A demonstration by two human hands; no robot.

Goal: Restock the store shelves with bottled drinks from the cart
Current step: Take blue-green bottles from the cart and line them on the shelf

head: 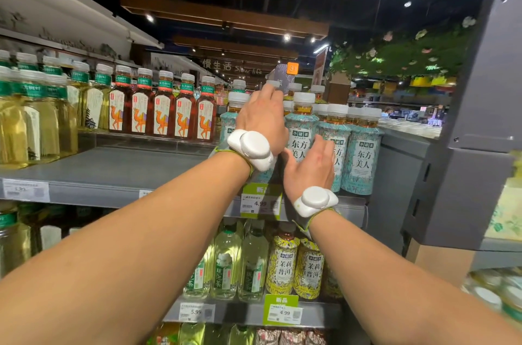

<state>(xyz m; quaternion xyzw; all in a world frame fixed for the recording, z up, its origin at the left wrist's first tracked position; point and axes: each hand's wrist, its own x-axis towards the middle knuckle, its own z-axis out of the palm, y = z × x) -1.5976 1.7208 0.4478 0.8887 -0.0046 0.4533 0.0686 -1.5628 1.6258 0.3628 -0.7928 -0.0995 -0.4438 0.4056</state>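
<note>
Several teal-labelled tea bottles with white caps stand at the right end of the grey shelf. My left hand reaches in among them, its fingers curled round the top of one teal bottle at the left of the group; the bottle's body is mostly hidden behind the hand and wrist. Lower and to the right, my right hand lies with straight fingers against the fronts of the front-row teal bottles. Both wrists wear white devices.
Red-brown camel-label bottles and yellow-green bottles fill the shelf's left and back. A bare stretch of shelf lies in front of them. A grey upright panel bounds the right. Lower shelves hold pale green and yellow-label bottles.
</note>
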